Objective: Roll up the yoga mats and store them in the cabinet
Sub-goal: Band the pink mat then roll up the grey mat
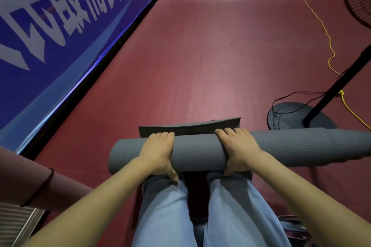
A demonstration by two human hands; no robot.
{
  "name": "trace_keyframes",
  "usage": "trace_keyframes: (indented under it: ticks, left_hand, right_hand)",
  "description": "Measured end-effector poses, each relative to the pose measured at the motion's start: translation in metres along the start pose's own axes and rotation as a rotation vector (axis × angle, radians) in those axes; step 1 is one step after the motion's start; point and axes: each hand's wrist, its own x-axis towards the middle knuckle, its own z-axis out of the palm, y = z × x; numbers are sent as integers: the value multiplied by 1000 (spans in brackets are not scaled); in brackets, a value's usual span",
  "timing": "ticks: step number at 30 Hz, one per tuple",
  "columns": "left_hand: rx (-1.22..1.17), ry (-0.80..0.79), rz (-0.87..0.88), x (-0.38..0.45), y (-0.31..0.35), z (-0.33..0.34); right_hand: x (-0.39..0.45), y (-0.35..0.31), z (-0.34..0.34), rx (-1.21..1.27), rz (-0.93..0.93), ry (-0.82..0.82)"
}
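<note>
A grey yoga mat (pixel 197 153) lies rolled into a thick tube across the red floor, just beyond my knees. A short flat end of the mat (pixel 190 125) still sticks out past the roll, its edge curling up. My left hand (pixel 158 152) grips the roll left of centre, fingers curled over the top and thumb underneath. My right hand (pixel 239 149) grips it right of centre the same way. The roll's right end runs out of view at the frame's edge.
A blue banner (pixel 50 26) with white lettering lines the left wall. A standing fan's round base (pixel 289 115) and black pole (pixel 341 84) stand at right, with a yellow cord (pixel 329 44) trailing over the floor. A rolled reddish mat (pixel 30 182) lies at lower left.
</note>
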Motion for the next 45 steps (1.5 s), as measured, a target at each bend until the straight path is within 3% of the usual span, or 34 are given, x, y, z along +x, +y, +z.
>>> trace_keyframes:
  ticks: [5, 19, 26, 36, 40, 45]
  left_hand:
    - [-25, 25, 25, -5, -3, -3]
    - [50, -291, 133, -29, 22, -43]
    - [-145, -453, 137, -36, 28, -38]
    - [-607, -557, 85, -7, 2, -25]
    - [-586, -433, 69, 12, -10, -24]
    - [-682, -354, 51, 22, -23, -21]
  right_hand:
    - [-8, 1, -7, 28, -12, -43]
    - [-63, 7, -25, 251, -39, -313]
    - [-66, 12, -28, 375, -27, -501]
    - [-58, 8, -7, 244, -43, -115]
    - [-50, 10, -3, 316, 1, -89]
    - [-46, 10, 12, 266, 34, 89]
